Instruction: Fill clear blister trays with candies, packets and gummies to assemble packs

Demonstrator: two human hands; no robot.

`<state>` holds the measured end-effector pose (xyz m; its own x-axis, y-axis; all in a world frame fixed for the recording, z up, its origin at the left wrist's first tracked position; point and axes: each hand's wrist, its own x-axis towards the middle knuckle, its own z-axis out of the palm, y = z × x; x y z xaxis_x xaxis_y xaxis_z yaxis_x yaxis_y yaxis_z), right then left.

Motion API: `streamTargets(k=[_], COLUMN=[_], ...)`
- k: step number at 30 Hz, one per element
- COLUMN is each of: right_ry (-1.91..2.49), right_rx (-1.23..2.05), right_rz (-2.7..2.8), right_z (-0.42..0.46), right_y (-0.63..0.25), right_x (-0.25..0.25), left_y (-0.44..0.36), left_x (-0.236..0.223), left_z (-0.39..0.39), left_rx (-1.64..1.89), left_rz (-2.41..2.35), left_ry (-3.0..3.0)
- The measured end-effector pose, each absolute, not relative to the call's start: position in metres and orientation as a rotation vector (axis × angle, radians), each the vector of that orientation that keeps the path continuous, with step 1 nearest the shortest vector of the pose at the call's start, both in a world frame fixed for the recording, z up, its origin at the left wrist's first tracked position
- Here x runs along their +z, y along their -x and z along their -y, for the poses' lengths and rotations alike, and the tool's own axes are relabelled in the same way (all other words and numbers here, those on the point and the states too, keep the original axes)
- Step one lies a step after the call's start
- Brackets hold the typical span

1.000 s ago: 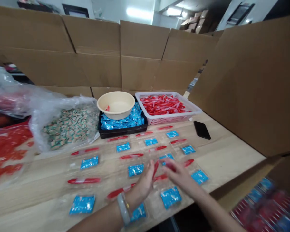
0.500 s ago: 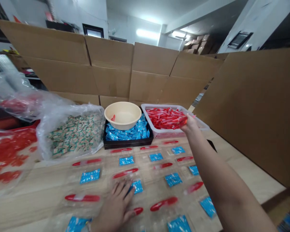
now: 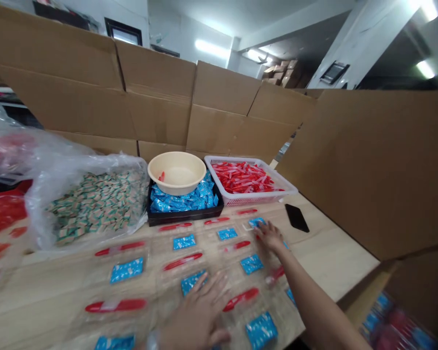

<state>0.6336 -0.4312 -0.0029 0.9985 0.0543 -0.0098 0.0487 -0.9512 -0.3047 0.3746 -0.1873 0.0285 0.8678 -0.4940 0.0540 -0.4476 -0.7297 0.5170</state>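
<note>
My right hand (image 3: 270, 237) is over a clear tray at the right of the rows, fingers bent down beside a blue packet (image 3: 257, 222). A bit of a red pen-shaped piece shows at its fingertips; the palm side is hidden. My left hand (image 3: 200, 311), blurred, lies palm down with fingers spread over the nearer trays, its fingertips by another blue packet (image 3: 192, 282). Rows of clear trays lie about both hands, many with one red pen-shaped piece (image 3: 116, 305) and one blue packet (image 3: 127, 270). Right of my left hand lies another red piece (image 3: 241, 299).
Behind the trays stand a white basket of red pieces (image 3: 290, 188), a black tray (image 3: 184, 217) of blue packets under a cream bowl (image 3: 177, 170), and a plastic bag of small tan-and-green pieces (image 3: 102, 204). A black phone (image 3: 297, 217) lies right. Cardboard walls (image 3: 226, 112) enclose the table.
My right hand has left the basket and come down toward me over the trays. My left hand has moved slightly right. The view has turned right, and the phone now shows fully.
</note>
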Motion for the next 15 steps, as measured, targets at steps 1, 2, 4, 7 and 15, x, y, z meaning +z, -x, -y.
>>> streamTargets(k=[1, 2, 4, 7, 15], right_ry=[2.871, 2.907, 2.968, 3.033, 2.960], right_rx=[0.060, 0.089, 0.126, 0.126, 0.041], right_rz=[0.069, 0.072, 0.085, 0.114, 0.028], right_z=[0.430, 0.428, 0.424, 0.418, 0.429], right_y=[-0.627, -0.622, -0.614, -0.603, -0.574], right_x=[-0.008, -0.011, -0.015, -0.016, 0.017], left_y=[-0.388, -0.399, -0.413, -0.413, -0.405], left_x=[0.033, 0.035, 0.033, 0.023, -0.016], left_z=[0.199, 0.209, 0.222, 0.225, 0.210], left_rx=[-0.126, -0.145, -0.183, -0.171, 0.260], left_rz=[0.731, 0.764, 0.786, 0.749, 0.800], left_ry=[-2.463, -2.433, -2.426, -2.506, -2.702])
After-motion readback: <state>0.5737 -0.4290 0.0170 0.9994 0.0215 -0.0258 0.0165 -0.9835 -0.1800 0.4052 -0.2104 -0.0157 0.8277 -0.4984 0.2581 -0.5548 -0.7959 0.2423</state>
